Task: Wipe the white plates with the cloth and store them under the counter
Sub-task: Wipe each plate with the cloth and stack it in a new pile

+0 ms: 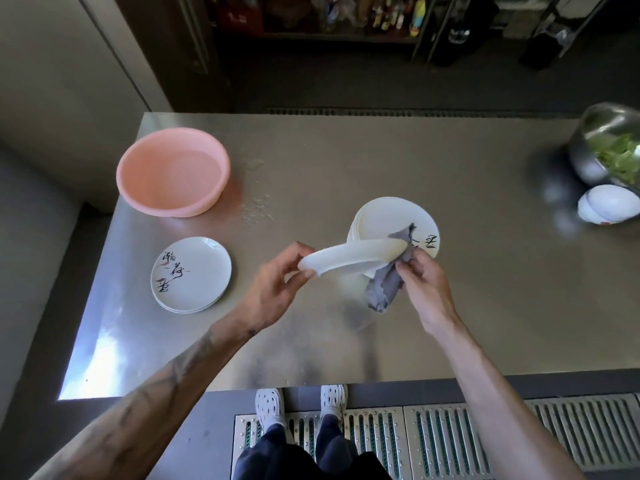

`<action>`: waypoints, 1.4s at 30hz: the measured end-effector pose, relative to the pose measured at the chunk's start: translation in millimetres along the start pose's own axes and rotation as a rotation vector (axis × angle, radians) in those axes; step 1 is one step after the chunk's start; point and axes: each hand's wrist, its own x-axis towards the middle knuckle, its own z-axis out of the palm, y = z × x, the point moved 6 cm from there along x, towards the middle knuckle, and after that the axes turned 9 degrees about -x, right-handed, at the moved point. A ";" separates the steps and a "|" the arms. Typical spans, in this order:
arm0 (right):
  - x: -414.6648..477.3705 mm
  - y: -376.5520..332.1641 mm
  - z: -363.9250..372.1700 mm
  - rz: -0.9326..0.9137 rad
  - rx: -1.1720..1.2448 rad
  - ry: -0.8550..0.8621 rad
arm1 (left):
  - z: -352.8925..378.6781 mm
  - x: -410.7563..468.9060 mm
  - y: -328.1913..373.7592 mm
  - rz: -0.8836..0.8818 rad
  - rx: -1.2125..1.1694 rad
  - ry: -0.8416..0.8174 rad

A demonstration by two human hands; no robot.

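Note:
My left hand (277,278) pinches the near rim of a white plate (349,256), held tilted above the steel counter (346,161). My right hand (420,278) grips a grey cloth (388,284) that wraps round the plate's right edge and hangs down below it. Behind the held plate stands a stack of several white plates (388,216) with black brush lettering. A smaller stack of white lettered plates (191,273) lies to the left on the counter.
A pink plastic basin (173,171) sits at the back left, water drops beside it. At the right edge stand a steel bowl of greens (609,147) and white bowls (607,204). Floor grating (450,434) runs below the counter's near edge.

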 end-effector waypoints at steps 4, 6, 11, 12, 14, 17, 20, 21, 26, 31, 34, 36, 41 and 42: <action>19.8 -9.9 -35.8 -0.047 -0.040 0.029 | 18.3 44.7 11.6 0.209 0.287 -0.155; 29.5 -10.2 -52.6 -0.034 -0.047 0.069 | 31.6 67.6 11.8 0.302 0.356 -0.242; 52.0 1.2 -81.0 0.011 -0.083 0.167 | 55.6 113.4 -11.6 0.283 0.403 -0.277; 55.5 5.0 -82.5 0.027 -0.091 0.175 | 58.8 118.2 -18.5 0.255 0.401 -0.270; 63.5 14.3 -84.2 0.039 -0.105 0.198 | 64.3 125.9 -31.3 0.193 0.391 -0.253; 73.6 24.0 -84.2 0.049 -0.129 0.232 | 70.9 129.7 -49.1 0.108 0.378 -0.256; 81.1 21.4 -84.4 0.051 -0.170 0.244 | 73.7 133.4 -70.3 -0.002 0.364 -0.281; 84.1 21.4 -84.9 0.049 -0.200 0.245 | 74.6 134.7 -75.4 -0.042 0.350 -0.296; 95.0 27.7 -91.0 0.082 -0.276 0.250 | 82.2 143.3 -83.6 -0.178 0.363 -0.386; 106.7 27.5 -95.6 0.075 -0.300 0.248 | 83.3 150.8 -92.8 -0.149 0.461 -0.483; 108.9 25.3 -96.4 0.058 -0.336 0.258 | 85.4 156.1 -93.4 -0.149 0.461 -0.477; 108.5 25.0 -96.3 0.039 -0.352 0.269 | 86.8 159.4 -92.1 -0.166 0.449 -0.472; 106.4 16.4 -97.0 -0.016 -0.391 0.290 | 89.9 166.3 -88.6 -0.167 0.466 -0.495; 106.2 15.9 -98.0 -0.014 -0.395 0.299 | 89.7 166.8 -88.9 -0.163 0.467 -0.497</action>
